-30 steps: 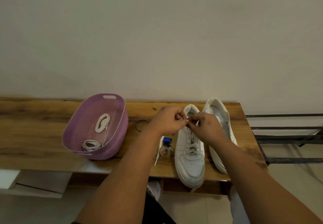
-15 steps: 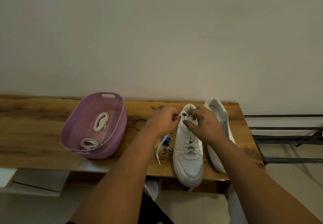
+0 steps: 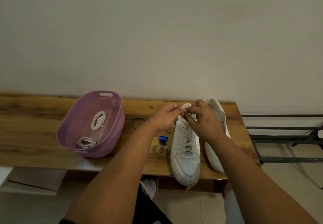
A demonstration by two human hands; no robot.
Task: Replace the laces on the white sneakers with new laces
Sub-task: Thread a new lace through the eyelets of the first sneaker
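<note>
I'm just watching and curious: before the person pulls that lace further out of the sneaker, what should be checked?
1. Both hands on the lace: left hand and right hand pinch at the top eyelets: ok.
2. Laced sneaker flat on the table: ok.
3. Lace fully untied: cannot tell, fingers hide it.
4. New laces ready in the purple basket: ok.
5. Second sneaker out of the way: ok, lying beside.

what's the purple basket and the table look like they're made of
Purple basket: looks like moulded plastic, matt, with a perforated weave pattern on the walls and a cut-out handle at the rim.
Table: wood or a wood-look laminate, going by the brown grain streaks; a slight sheen. Which one, the view cannot settle.
</note>
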